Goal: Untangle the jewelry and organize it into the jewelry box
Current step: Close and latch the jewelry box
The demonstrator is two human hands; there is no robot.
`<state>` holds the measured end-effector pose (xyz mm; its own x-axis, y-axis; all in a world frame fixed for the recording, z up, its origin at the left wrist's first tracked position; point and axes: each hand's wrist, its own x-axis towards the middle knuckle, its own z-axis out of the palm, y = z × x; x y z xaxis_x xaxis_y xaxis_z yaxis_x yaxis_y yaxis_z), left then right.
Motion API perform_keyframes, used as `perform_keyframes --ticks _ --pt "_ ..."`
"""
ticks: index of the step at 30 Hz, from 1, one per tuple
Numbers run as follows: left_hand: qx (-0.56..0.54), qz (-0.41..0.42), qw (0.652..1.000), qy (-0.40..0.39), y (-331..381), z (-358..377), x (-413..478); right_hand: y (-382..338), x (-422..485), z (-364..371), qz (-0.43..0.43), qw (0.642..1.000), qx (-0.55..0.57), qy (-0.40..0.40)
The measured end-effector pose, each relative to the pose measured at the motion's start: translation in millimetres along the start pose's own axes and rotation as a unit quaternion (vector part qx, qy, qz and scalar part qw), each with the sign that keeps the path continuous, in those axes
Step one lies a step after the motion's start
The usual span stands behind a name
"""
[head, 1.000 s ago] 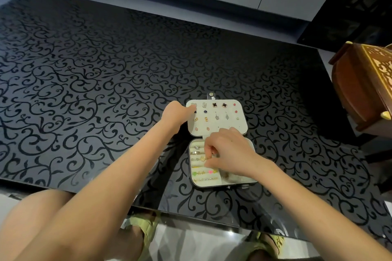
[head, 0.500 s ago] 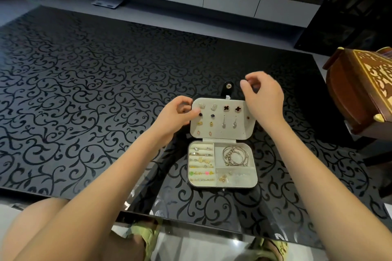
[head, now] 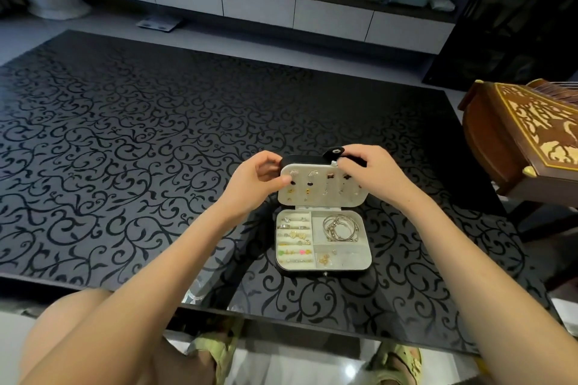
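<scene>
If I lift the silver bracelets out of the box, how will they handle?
Probably light: the bracelets look like thin wire loops. They overlap in one heap, so they would likely come up together, dangling loosely and perhaps snagging on each other.

The jewelry box (head: 312, 271), black outside and cream inside, lies open near the front edge of the table (head: 125, 166), right of its middle. Its lid (head: 325, 198) stands tilted up at the far side, rows of small earrings (head: 312, 173) pinned to its lining. In the base, rings (head: 292, 226) sit in the slotted left part, silver bangles (head: 341, 228) lie coiled in the right rear compartment, and small gold pieces (head: 325, 259) in the front one
</scene>
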<state>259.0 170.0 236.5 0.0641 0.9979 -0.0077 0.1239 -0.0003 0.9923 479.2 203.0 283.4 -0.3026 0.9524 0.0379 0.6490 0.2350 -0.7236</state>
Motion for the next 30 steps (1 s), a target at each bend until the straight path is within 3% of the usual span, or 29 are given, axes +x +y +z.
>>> perform_keyframes --ticks 7,11,17,20,24,27,30 --pt "0.079 0.021 0.997 -0.008 1 -3 -14 -5 -23 -4 -0.011 0.999 -0.011 -0.046" --pt "0.110 0.057 0.992 -0.021 1 0 -27 -11 -43 -3 -0.068 0.989 -0.131 -0.029" --pt "0.256 0.136 0.956 -0.048 -16 -1 -46 -11 -68 21 -0.204 0.886 -0.414 -0.049" --pt "0.305 0.208 0.926 -0.070 -26 1 -56 7 -83 38 -0.280 0.849 -0.444 -0.066" --pt "0.353 0.213 0.906 -0.091 -34 0 -65 20 -90 53 -0.337 0.811 -0.476 -0.047" --pt "0.367 0.209 0.901 -0.101 -36 0 -69 26 -91 61 -0.346 0.815 -0.464 -0.033" --pt "0.373 0.200 0.900 -0.102 -35 1 -70 29 -92 65 -0.336 0.843 -0.420 -0.014"
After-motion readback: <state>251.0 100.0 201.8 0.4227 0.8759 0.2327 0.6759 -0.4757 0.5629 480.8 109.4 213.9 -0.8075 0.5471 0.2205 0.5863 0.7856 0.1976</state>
